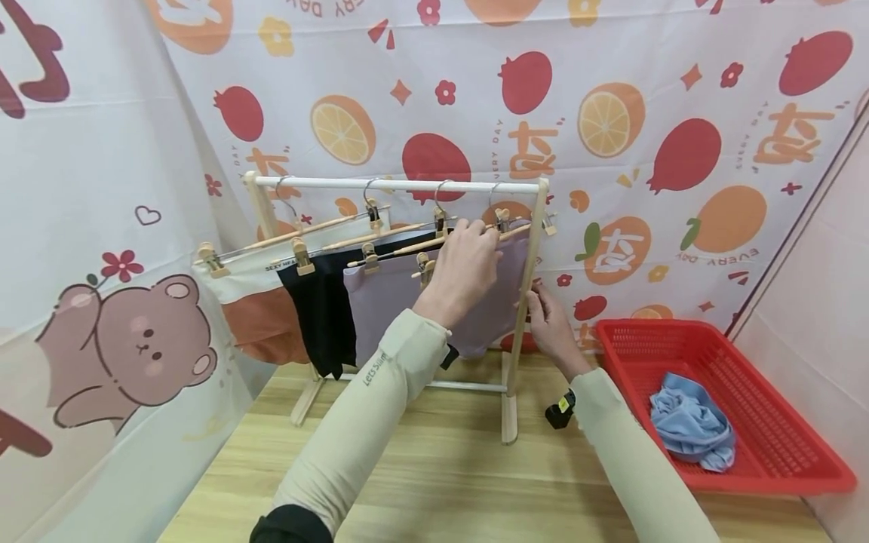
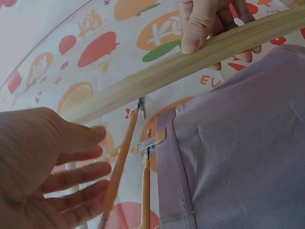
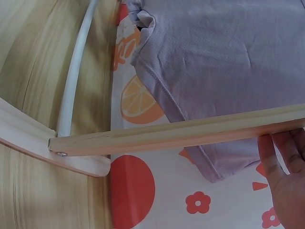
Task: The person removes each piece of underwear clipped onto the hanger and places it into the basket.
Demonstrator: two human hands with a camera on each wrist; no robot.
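A small clothes rack with a white top rail [image 1: 400, 184] holds several clip hangers with garments. My right hand [image 1: 553, 328] grips its right wooden post [image 2: 143, 81], thumb on one side and fingers on the other. My left hand [image 1: 467, 260] is over the front hangers, near the rail's right end. In the left wrist view its fingers are parted beside a wooden hanger bar [image 2: 121, 167]; I cannot tell whether they touch it. Lilac underpants [image 3: 205, 57] hang from clips behind the post. Left of them hang a black garment [image 1: 319, 302] and a white-and-rust one [image 1: 265, 324].
A red plastic basket [image 1: 781, 392] stands at the right with a crumpled light-blue garment [image 1: 692, 422] inside. The rack's feet [image 1: 509, 422] rest on a wood-grain table [image 1: 475, 483]. A fruit-print curtain [image 1: 387, 60] hangs close behind the rack.
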